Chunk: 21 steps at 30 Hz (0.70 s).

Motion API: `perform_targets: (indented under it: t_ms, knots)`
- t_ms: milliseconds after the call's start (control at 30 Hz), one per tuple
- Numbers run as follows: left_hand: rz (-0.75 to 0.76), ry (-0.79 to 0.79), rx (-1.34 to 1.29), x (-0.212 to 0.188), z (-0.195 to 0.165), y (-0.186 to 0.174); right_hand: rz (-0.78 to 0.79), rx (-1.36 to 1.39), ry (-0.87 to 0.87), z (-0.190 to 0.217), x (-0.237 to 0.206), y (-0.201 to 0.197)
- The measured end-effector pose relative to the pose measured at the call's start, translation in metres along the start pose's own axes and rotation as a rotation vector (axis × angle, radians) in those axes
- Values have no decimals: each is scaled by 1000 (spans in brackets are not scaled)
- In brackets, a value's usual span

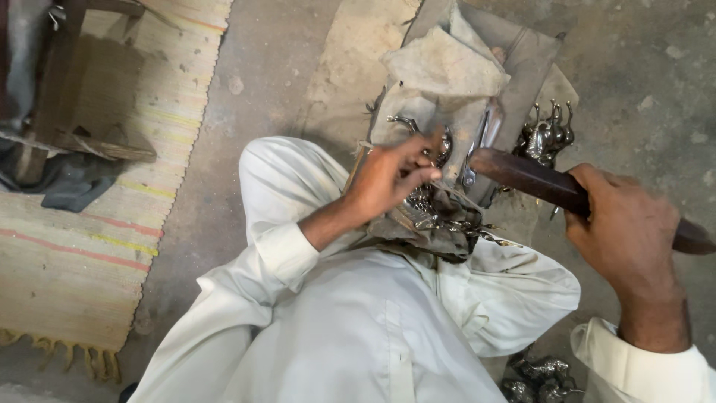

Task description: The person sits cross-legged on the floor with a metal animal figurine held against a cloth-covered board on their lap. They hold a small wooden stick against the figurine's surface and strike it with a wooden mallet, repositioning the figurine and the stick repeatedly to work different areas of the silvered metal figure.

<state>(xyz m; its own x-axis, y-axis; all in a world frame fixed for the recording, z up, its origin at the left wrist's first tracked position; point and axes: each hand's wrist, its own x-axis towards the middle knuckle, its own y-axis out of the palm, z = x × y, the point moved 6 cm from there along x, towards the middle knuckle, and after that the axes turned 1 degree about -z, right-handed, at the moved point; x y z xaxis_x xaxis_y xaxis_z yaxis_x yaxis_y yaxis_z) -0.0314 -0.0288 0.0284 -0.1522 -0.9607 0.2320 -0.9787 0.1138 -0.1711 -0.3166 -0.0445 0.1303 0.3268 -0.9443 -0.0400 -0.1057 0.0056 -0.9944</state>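
A striped mat [89, 246] lies at the left, and shiny metal pieces [548, 134] sit at the upper right. In the middle, the left hand [388, 179] pinches a small silver piece [429, 201] against a cloth-covered block [447, 82]. The right hand [626, 231] wraps tight around a dark wooden handle [533, 180], its tip touching the piece.

My left hand [391, 179] sits hemmed in at the frame's centre, pressed against the small metal pieces [440, 216] and the grey cloth [447, 67] over the slanted board [522, 60]. My right hand [626, 239], at the right, grips the dark wooden handle [529, 179], which bars the way across to the shiny castings [548, 134] behind it. Bare concrete floor [261, 112] lies open between my knee and the woven mat [74, 246] on the left; a wooden stool [60, 112] blocks the upper left corner.
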Motion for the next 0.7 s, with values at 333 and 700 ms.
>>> perform_targets:
  t_ms: [333,700]
  knots:
    - [519,372,225,36,-21,30,48,743,245,-10,-33,76]
    - [642,407,406,32,-24,38,-481,378,42,-3,-71,53]
